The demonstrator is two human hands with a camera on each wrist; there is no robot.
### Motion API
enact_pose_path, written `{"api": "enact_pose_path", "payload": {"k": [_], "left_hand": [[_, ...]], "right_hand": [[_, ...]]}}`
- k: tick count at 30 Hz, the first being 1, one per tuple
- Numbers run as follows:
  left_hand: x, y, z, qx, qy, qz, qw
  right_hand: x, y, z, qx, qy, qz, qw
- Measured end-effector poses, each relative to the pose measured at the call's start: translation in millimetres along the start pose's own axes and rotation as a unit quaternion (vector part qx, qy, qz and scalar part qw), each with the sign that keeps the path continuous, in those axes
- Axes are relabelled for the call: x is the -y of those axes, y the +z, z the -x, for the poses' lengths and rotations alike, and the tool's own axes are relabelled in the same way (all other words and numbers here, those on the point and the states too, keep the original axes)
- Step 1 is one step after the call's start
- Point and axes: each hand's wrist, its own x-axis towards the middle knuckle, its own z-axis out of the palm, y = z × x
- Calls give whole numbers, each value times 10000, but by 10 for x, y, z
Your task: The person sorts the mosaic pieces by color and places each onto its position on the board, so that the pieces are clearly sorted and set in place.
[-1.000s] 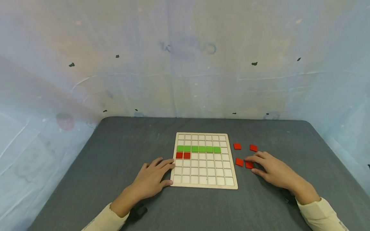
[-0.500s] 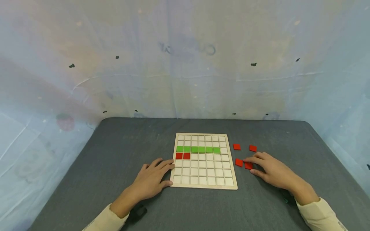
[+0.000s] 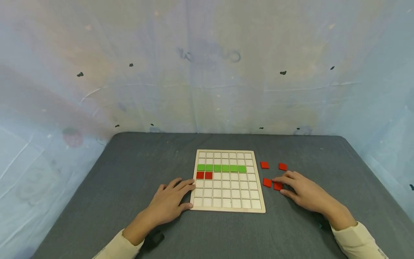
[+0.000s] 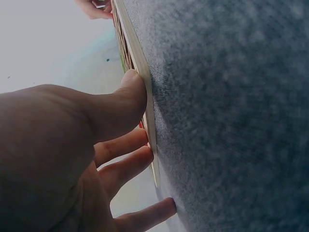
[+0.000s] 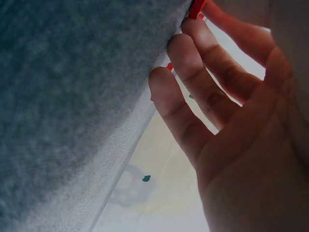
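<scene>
In the head view, a square wooden grid board [image 3: 226,209] lies flat on the table. Across one of its rows runs a line of several green tiles [image 3: 225,168], and two red tiles [image 3: 204,175] fill the first cells of the row below. My left hand [image 3: 168,202] touches the board's left edge with outstretched fingers; the left wrist view has the thumb [image 4: 130,99] against the board's side [image 4: 149,99]. To the right of the board, my right hand [image 3: 305,190] pinches a red square tile [image 3: 277,186] between thumb and index finger, low at the tabletop. The fingers partly cover that tile.
Three loose red tiles lie right of the board: one nearest its edge [image 3: 264,165], one behind the right hand [image 3: 283,166] and one beside the pinched tile [image 3: 267,182]. The dark grey table [image 3: 155,151] meets a hanging pale sheet [image 3: 207,90] at the back.
Both hands and the tiles keep their places. Only the head view has shifted very slightly, so the scene sits a little lower.
</scene>
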Motion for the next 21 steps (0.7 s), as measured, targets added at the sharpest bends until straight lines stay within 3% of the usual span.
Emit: {"api": "enact_pose_path", "payload": {"k": [21], "left_hand": [[-8, -9, -1, -14, 17, -32, 10000]], "right_hand": [[20, -10, -8, -46, -145, -105, 9998]]}}
